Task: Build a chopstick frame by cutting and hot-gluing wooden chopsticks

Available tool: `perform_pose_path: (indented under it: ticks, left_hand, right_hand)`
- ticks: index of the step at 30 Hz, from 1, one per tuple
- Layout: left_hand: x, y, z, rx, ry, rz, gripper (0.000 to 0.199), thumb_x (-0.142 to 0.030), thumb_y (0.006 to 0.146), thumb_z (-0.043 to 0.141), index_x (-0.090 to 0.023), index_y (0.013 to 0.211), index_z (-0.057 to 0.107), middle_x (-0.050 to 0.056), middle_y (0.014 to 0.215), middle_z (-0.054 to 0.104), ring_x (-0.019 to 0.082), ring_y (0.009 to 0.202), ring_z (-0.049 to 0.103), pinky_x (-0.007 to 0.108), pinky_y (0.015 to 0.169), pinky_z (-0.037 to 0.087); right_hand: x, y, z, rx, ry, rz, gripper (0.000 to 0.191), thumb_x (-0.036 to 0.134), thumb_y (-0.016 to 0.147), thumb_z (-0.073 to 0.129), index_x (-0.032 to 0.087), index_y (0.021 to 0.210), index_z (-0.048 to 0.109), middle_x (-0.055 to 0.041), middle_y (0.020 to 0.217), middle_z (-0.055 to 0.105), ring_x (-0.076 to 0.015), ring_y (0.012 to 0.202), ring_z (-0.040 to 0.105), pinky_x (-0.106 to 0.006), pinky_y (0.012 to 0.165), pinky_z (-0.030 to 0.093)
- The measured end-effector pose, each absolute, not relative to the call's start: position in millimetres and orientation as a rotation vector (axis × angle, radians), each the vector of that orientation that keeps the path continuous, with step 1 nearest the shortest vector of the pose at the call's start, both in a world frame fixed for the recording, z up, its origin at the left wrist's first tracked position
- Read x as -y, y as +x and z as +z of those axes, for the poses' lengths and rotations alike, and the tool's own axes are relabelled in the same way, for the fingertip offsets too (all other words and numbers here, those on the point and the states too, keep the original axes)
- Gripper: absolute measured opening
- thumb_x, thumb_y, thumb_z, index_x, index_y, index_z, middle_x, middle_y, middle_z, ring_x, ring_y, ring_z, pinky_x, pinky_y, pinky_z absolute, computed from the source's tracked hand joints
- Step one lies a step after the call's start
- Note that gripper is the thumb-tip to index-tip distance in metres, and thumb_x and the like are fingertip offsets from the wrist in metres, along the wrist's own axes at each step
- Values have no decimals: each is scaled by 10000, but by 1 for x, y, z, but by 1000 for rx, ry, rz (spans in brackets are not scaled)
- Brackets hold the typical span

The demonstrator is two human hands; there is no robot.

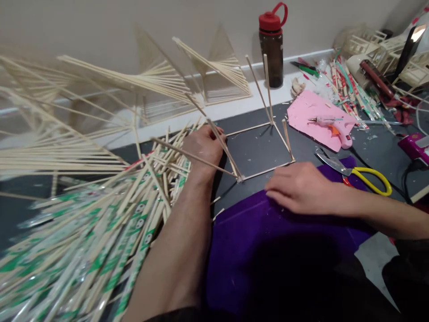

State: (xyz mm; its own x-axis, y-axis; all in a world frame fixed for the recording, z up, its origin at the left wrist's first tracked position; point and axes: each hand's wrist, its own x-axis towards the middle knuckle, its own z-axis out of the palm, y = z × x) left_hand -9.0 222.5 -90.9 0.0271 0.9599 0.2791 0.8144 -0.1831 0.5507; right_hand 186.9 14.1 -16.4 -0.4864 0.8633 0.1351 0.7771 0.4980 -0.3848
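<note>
A square frame of thin wooden sticks (259, 174) lies on the dark table, with more sticks rising at a slant from its corners. My left hand (203, 145) is closed at the frame's far left corner; the fingertips are partly hidden behind a slanting stick. At the near side, my right hand (296, 185) has its fingers bent and pressed together against the front stick by the right corner. Its thumb grip is partly hidden. Beneath the right hand spreads a purple cloth (248, 232).
Wrapped chopsticks (110, 232) are heaped at left, before twisted stick models (161, 85). A red-lidded bottle (271, 49) stands behind. At right are a pink glue gun (330, 125) on a pink sheet (301, 112), yellow-handled scissors (372, 176) and a purple device (415, 147).
</note>
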Motion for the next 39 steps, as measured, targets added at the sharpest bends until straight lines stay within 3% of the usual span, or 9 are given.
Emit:
perform_pose_path:
  ticks: [4,9,12,19,28,39]
  left_hand:
    - [-223,-5,-91,-1763,2011,965,52,-249,718,673,-246,768,683,35,747,731,259,816,678,396,824,531]
    - [-216,1,-82,-1821,2038,744,159,-269,822,601,-238,913,728,80,987,774,280,997,687,427,930,505]
    - [-213,3,-79,-1809,2032,704,211,-269,858,577,-245,996,735,91,1067,765,281,1066,677,425,956,491]
    - [-213,5,-81,-1789,2038,726,256,-240,866,566,-192,1050,739,133,1050,759,288,1003,664,446,924,476]
    - [-218,4,-86,-1753,2029,783,176,-236,839,573,-228,953,707,117,953,741,287,951,631,419,862,455]
    - [-214,4,-84,-1717,2064,790,172,-242,839,536,-216,912,690,134,981,743,293,940,633,442,881,448]
  right_hand:
    - [-17,223,-15,2123,-1861,432,213,218,950,525,168,925,731,-59,922,753,-153,807,652,-276,708,409]
    - [-34,238,-44,1956,-2164,268,212,288,908,600,173,1026,734,-99,955,762,-212,829,669,-309,692,416]
    - [-40,236,-54,1955,-2161,241,240,288,904,589,174,1064,726,-101,950,748,-218,831,658,-318,690,415]
    - [-43,241,-58,2003,-2058,260,200,280,912,567,188,898,744,-84,938,708,-189,787,628,-314,693,409]
    - [-45,245,-69,2000,-1982,236,177,271,906,587,205,861,746,-60,894,670,-162,742,596,-308,652,382]
    - [-44,247,-71,2003,-1949,273,167,281,915,582,219,864,728,-55,905,662,-163,753,608,-308,652,401]
